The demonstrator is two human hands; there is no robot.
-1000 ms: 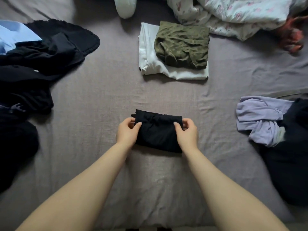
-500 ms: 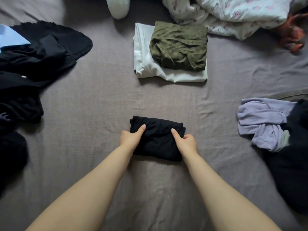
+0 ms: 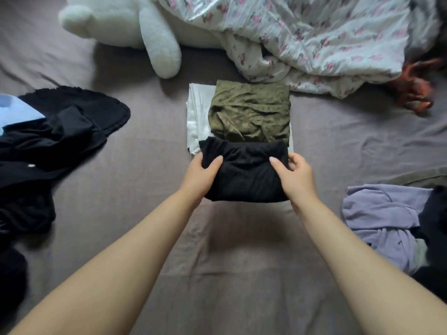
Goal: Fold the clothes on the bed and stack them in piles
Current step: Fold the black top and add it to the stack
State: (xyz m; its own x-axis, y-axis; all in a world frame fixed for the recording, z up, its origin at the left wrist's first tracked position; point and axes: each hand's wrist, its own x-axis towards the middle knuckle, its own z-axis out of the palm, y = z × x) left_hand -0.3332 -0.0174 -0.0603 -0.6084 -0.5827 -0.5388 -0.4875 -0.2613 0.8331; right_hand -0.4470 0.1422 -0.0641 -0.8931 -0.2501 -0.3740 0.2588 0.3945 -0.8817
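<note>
Holding a folded black garment (image 3: 244, 175) by its two sides, left hand (image 3: 200, 176) and right hand (image 3: 296, 178) each clamp it, thumbs on top and fingers (image 3: 294, 163) curled under, likely so the fold stays together. Head view: garment is lifted over the bed (image 3: 150, 184), its far edge overlapping the near edge of the pile, olive piece (image 3: 251, 112) on white piece (image 3: 196, 117). Probably about to go on top. Unfolded dark heap (image 3: 48, 146) lies left, lilac top (image 3: 382, 221) right, both well apart from the pile, so plenty left. Plush toy (image 3: 135, 22) and floral duvet (image 3: 314, 37) sit at the far side.
</note>
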